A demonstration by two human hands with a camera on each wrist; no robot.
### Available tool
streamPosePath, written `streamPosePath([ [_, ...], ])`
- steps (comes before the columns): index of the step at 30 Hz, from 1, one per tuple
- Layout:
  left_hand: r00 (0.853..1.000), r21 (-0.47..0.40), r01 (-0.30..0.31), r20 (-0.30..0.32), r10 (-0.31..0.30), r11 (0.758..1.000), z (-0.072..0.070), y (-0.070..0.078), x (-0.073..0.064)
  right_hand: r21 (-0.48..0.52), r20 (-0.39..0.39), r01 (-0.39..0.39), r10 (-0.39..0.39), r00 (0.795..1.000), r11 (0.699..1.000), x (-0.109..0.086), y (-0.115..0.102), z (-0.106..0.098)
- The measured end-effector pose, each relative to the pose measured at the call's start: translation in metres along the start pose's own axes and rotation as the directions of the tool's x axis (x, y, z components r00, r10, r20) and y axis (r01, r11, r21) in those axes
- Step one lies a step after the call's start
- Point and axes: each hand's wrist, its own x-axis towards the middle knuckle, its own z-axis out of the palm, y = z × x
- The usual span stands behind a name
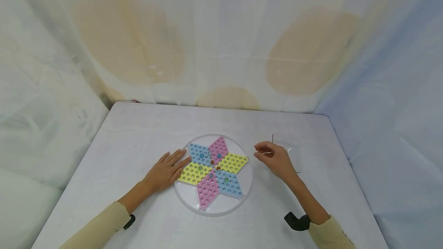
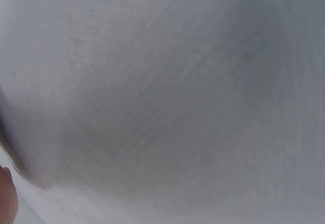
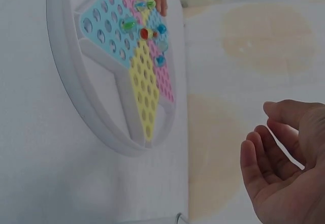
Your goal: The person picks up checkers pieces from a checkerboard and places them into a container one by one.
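Note:
A round Chinese checkers board (image 1: 221,212) with a pink, yellow and blue star of holes lies on the table. Several glass marbles sit in it near the centre, among them a green marble (image 3: 128,24) and a blue marble (image 3: 160,60). My left hand (image 1: 166,172) rests at the board's left rim, fingers stretched out and touching the edge. To the right of the board my right hand (image 1: 275,159) hovers with loosely bent fingers. Thumb and fingertips stand apart in the right wrist view, and nothing shows between them. The left wrist view holds mostly blurred pale cloth.
Beyond my right hand lies a clear, see-through container (image 1: 294,151), hard to make out, with thin dark marks at its edges. A white cloth covers the table (image 1: 145,126). Patterned curtains (image 1: 221,49) close in the back and both sides.

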Motion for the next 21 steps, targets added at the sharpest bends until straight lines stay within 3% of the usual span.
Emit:
streamPosePath([
  [8, 1.0, 0.003, 0.008, 0.008, -0.008, 1.0, 0.001, 0.0, 0.0, 0.017, 0.073, 0.012, -0.013, 0.997, 1.0, -0.012, -0.007, 0.021],
  [21, 1.0, 0.002, 0.006, 0.004, -0.006, 1.0, 0.001, 0.0, 0.0, 0.033, 0.18, 0.055, -0.06, 0.982, 0.998, -0.032, 0.004, 0.062],
])
